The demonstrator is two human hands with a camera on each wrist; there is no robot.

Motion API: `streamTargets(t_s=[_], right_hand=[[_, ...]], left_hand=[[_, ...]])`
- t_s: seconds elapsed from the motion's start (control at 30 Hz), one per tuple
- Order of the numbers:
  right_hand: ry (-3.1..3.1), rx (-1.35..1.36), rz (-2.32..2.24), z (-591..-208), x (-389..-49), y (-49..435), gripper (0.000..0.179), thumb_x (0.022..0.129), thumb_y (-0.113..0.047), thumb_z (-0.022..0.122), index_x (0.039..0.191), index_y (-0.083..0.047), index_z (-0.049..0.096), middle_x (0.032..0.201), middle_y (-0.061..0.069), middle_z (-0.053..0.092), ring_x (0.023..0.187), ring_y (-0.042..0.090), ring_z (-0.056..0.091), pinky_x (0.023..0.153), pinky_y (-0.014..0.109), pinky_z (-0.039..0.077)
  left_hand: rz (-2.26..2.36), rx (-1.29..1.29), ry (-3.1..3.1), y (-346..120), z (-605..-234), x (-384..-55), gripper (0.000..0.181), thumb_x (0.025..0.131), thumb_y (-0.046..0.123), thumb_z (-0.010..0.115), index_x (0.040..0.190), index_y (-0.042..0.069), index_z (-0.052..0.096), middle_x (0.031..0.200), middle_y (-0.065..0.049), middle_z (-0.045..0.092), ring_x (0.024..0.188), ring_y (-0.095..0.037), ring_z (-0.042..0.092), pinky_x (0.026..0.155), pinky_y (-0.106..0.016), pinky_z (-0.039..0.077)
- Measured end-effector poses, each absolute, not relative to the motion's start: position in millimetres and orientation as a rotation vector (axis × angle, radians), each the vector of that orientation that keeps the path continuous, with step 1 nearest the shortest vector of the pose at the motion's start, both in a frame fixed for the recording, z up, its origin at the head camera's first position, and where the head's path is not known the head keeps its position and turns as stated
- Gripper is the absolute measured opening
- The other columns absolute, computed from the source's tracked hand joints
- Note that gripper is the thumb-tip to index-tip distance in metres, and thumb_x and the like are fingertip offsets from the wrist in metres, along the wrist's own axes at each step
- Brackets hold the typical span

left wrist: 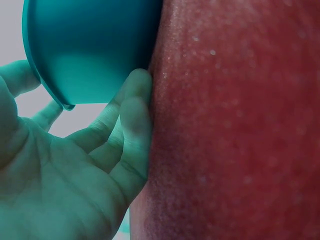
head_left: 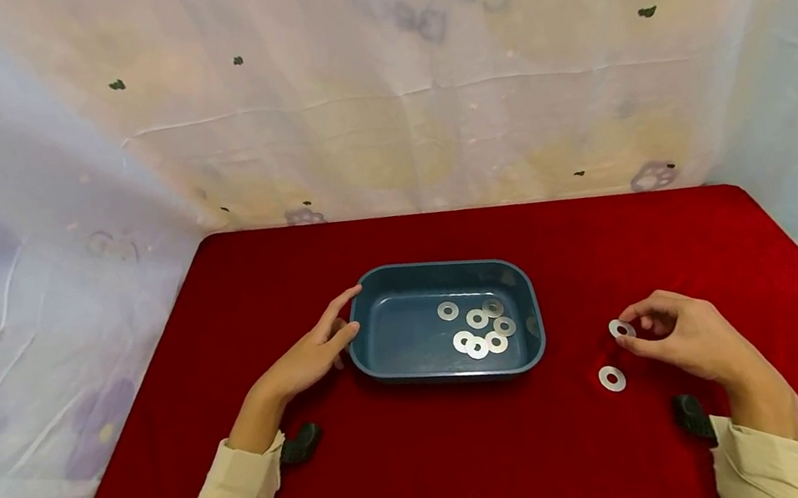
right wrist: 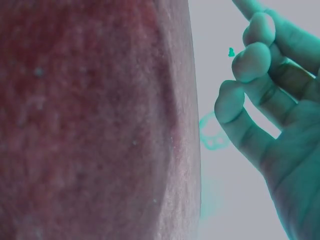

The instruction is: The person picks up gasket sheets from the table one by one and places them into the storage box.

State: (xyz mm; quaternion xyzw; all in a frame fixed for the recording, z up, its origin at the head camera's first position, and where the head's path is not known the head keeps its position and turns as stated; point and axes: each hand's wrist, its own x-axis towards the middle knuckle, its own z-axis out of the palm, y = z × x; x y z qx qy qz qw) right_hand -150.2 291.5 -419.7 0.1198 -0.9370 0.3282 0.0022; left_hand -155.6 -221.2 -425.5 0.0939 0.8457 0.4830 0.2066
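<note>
A dark blue rectangular tray [head_left: 404,345] sits on the red cloth, with several flat metal washers [head_left: 456,310] lying mostly in its right half. My left hand [head_left: 301,367] touches the tray's left end, index finger and thumb at the rim. In the left wrist view, its other fingers extend low beside the outer wall [left wrist: 90,65]. To the right of the tray, my right hand [head_left: 698,336] pinches one washer [head_left: 614,329] between thumb and index finger. Another washer [head_left: 604,379] lies flat on the cloth just below it. The right wrist view does not show the pinched washer.
The red cloth [head_left: 472,458] covers the table. Pale patterned fabric [head_left: 392,140] hangs behind it and along both sides. A black device [head_left: 302,444] is at the left wrist, and another black device [head_left: 692,416] at the right.
</note>
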Motion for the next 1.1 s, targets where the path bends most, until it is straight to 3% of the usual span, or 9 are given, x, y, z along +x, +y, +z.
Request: streamTargets(t_s=[0.6, 1.1], right_hand=[[-2.924, 0.391, 0.990, -403, -142, 287, 0.014, 0.082, -0.032, 0.083, 0.091, -0.028, 0.073, 0.082, -0.004, 0.058, 0.072, 0.005, 0.051, 0.062, 0.016, 0.041], [-2.839, 0.403, 0.926, -387, -140, 283, 0.019, 0.079, -0.030, 0.086, 0.092, -0.026, 0.073, 0.081, -0.007, 0.059, 0.073, 0.000, 0.049, 0.064, 0.011, 0.039]], left_hand=[[1.362, 0.220, 2.354, -217, -427, -151, 0.057, 0.107, 0.039, 0.044, 0.152, 0.054, 0.013, 0.111, -0.012, 0.054, 0.080, -0.027, 0.055, 0.077, -0.037, 0.049], [1.363, 0.245, 2.368, -220, -424, -153, 0.057, 0.106, 0.044, 0.044, 0.153, 0.053, 0.012, 0.110, -0.012, 0.054, 0.078, -0.027, 0.054, 0.076, -0.037, 0.049]])
